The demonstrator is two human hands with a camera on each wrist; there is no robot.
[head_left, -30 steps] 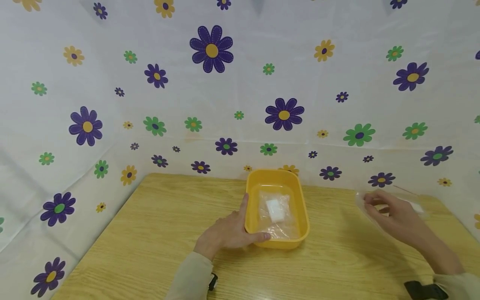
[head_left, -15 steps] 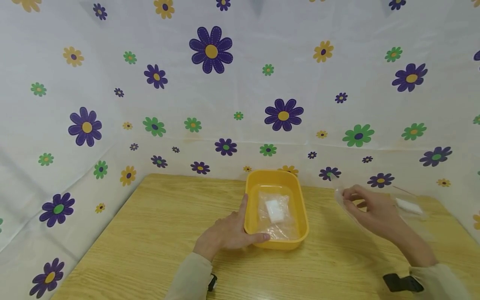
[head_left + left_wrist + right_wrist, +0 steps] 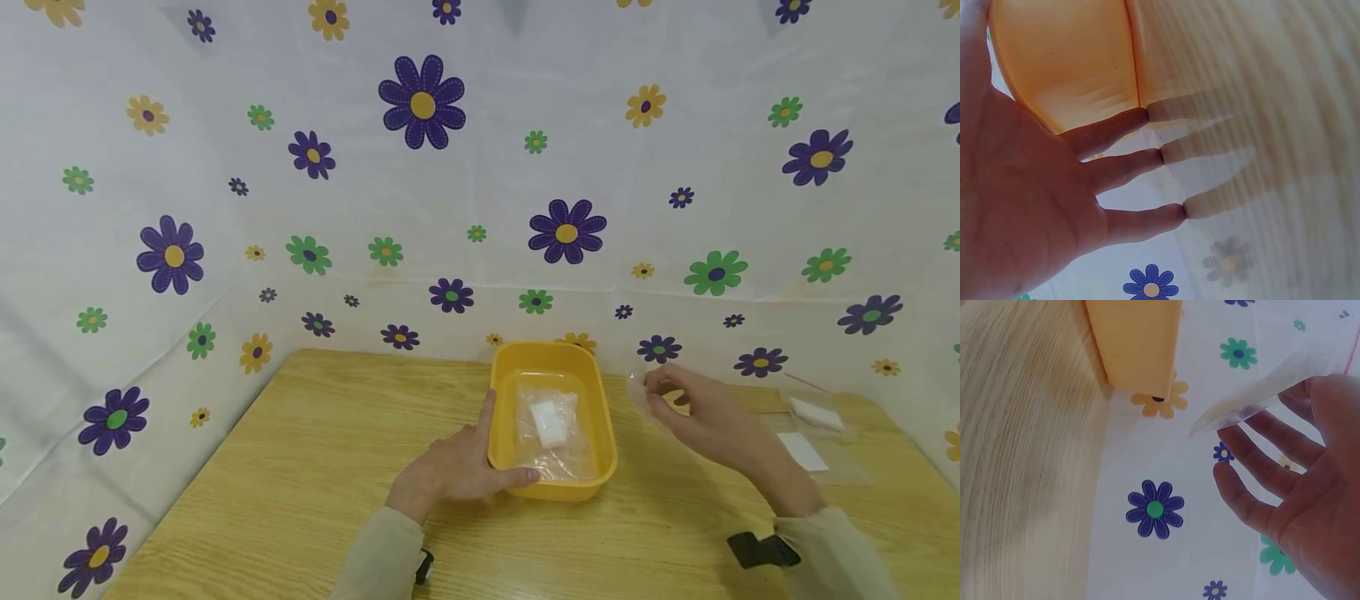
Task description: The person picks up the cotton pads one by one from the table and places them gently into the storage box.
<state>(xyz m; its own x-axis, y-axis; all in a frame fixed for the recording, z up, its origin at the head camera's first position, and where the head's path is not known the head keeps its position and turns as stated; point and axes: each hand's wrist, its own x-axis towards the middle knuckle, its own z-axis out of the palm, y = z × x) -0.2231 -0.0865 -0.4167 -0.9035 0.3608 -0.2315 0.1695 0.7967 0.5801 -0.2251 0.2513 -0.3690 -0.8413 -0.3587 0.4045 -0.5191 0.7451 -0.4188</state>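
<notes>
We see the left hand resting against the near left side of a yellow tub, thumb up along its left wall and fingers stretched along its front wall. In the left wrist view the fingers lie straight, their tips on the tabletop, with the tub's wall against the palm side. They are spread and relaxed, not curled round anything.

Inside the tub, just right of the left hand, lies a clear plastic bag with a white pad in it.

The right hand is raised above the tabletop to the right of the tub, close to its far right corner but apart from it. It pinches a second clear bag at the fingertips. In the right wrist view that bag sticks out from the top of the fingers as a thin, pale sheet, while the lower fingers hang loosely apart. The tub's corner shows beyond it.

Farther to the right of the right hand, two more clear bags with white pads lie on the tabletop: one nearer the back edge, one closer to us.

A flowered cloth hangs behind and to both sides of the hands.
</notes>
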